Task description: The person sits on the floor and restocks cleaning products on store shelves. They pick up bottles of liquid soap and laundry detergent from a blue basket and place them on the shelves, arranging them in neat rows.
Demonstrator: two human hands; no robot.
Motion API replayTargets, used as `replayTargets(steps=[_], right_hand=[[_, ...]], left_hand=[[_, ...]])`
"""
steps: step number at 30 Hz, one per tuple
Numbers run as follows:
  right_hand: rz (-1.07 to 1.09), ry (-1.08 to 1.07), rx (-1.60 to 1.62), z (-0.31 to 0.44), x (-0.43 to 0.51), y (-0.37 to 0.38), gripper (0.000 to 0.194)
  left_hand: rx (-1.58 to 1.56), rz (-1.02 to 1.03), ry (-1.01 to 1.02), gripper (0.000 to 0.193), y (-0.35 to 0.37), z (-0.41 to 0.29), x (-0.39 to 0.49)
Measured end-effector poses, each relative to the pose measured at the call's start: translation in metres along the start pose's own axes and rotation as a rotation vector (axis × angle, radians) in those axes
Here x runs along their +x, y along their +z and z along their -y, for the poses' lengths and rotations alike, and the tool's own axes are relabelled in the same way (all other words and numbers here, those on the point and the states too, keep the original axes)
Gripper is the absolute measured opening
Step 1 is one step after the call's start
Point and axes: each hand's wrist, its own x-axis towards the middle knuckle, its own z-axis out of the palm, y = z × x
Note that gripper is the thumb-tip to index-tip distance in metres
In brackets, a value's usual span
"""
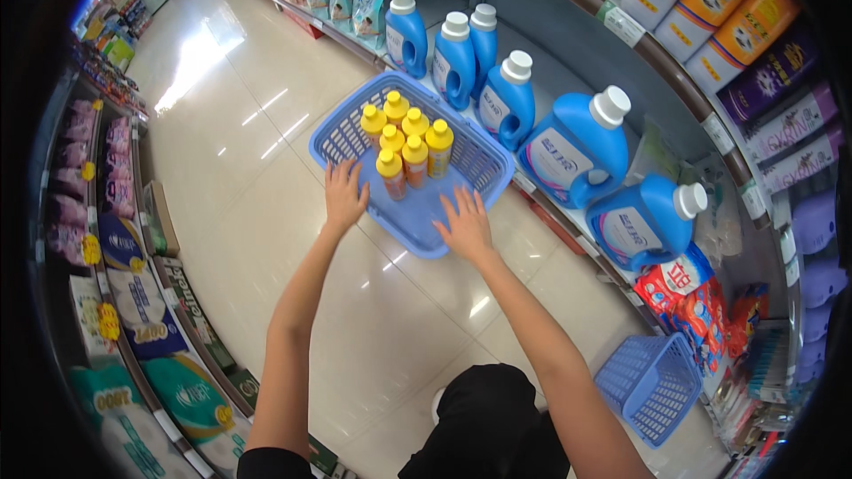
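A blue plastic shopping basket [426, 243] stands before me beside the right-hand shelf. Several bottles with yellow caps [415, 158] are upright inside it, grouped toward its far and middle part; some have orange-pink bodies, and the one at the right of the group is yellow. My left hand [345, 196] is at the basket's left rim, fingers apart, with nothing held. Over the basket's near right part is my right hand [464, 223], fingers spread and holding nothing. Whether either hand touches the basket cannot be told.
Large blue detergent jugs [566, 150] with white caps line the lower right shelf, close to the basket. Another blue basket [649, 389] stands on the floor at lower right. Shelves with tissue packs [190, 392] run along the left. Glossy floor tiles [253, 213] lie between.
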Motion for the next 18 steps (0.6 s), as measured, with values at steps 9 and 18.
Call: replayTargets(steps=[9,18], right_hand=[[0.378,-0.009,-0.020,-0.010,0.006,0.000,0.032],[0.671,0.076,0.588,-0.058,0.031,0.009,0.038]], left_hand=[[-0.119,0.021,-0.037,0.024,-0.006,-0.003,0.007],[-0.078,0.075,-0.070,0.017,-0.005,-0.002,0.004]])
